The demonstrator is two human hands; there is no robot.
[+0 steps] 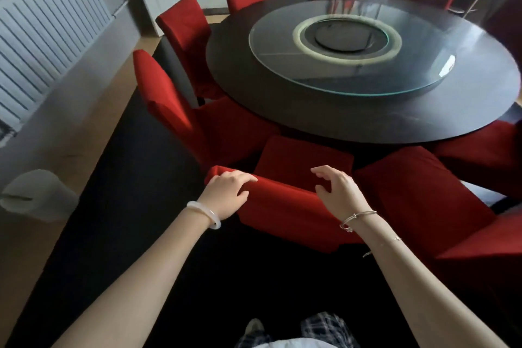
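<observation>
The person stands behind a red-covered chair [282, 207] in the lower middle of the frame, with its seat tucked partway under the round dark table [231, 70]. The left hand [228, 192] grips the top edge of the chair back near its left corner, fingers curled over the far side and thumb on the near side. The right hand [336, 192] is at the right end of that same edge, fingers bent but loose and spread, not clamped on anything. Honestly can't tell if the palm touches the fabric or just hovers over it.

My guess is it's a two-handed hold taking shape, one hand per corner, so the chair slides straight in or out instead of twisting. The right hand just hasn't closed yet.

There's a left neighbour [169, 110] and a right neighbour [423, 192], same red covers, both close beside it. So there's not much room to swing sideways, which is probably why the hands sit square on the top edge.

A glass turntable [347, 76] sits in the middle of the table. There's a white bangle [204, 213] on the left wrist and a thin metal bracelet [357, 219] on the right. A radiator [42, 37] is at the upper left, and a white bin [36, 195] stands by the wall at the lower left.

As for brands or labels, there's no writing anywhere that can be read.
</observation>
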